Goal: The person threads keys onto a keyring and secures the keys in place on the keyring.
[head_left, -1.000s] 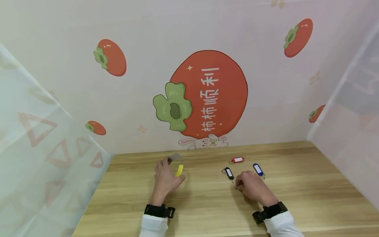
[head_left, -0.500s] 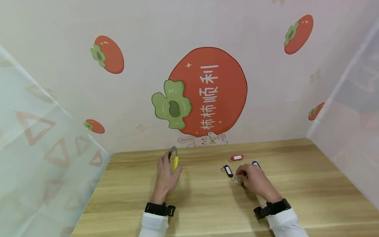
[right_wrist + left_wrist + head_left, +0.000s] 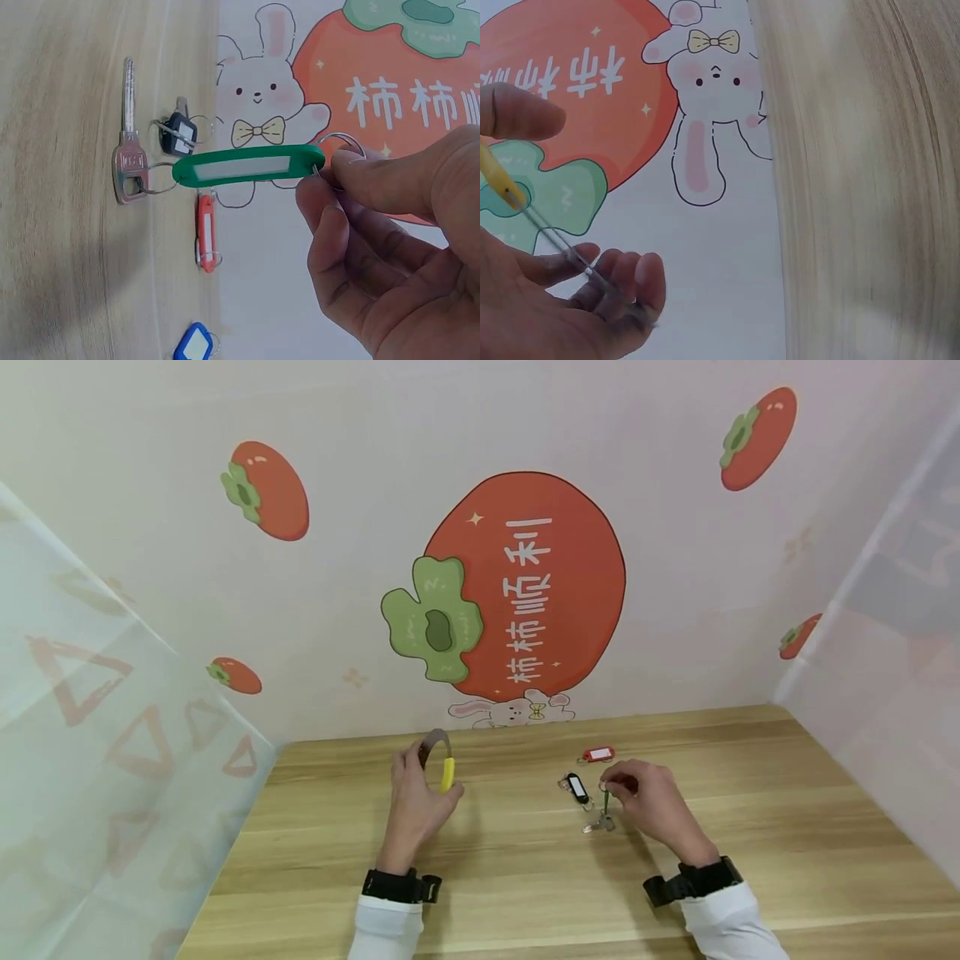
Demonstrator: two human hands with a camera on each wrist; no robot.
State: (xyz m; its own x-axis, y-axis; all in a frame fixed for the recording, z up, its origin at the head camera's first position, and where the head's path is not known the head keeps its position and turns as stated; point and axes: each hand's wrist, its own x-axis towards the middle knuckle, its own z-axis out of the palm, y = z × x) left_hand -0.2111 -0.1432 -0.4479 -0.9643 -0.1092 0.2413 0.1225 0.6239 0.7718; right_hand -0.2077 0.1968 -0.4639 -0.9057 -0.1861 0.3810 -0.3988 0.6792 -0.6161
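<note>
My right hand [image 3: 658,800] pinches the split ring at one end of a green key tag [image 3: 240,166] between thumb and fingertips. A silver key [image 3: 131,161] dangles from the tag's other end, just over the wooden table. On the left, my left hand [image 3: 417,814] holds a grey metal loop with a yellow section [image 3: 448,774], raised off the tabletop. Thumb and fingers curve about this loop; its far end is partly hidden by the fingers. A black key tag [image 3: 577,787] lies close to the right hand's fingertips, and a red key tag [image 3: 598,754] lies behind it.
A blue key tag [image 3: 195,343] shows at the bottom of the right wrist view; the right hand hides it in the head view. The wooden table [image 3: 510,877] meets a printed wall [image 3: 337,610] at its back edge.
My right hand has picked up the green key tag, so its key hangs below. The left hand has tilted the loop slightly while still holding it. The head view has shifted slightly.
</note>
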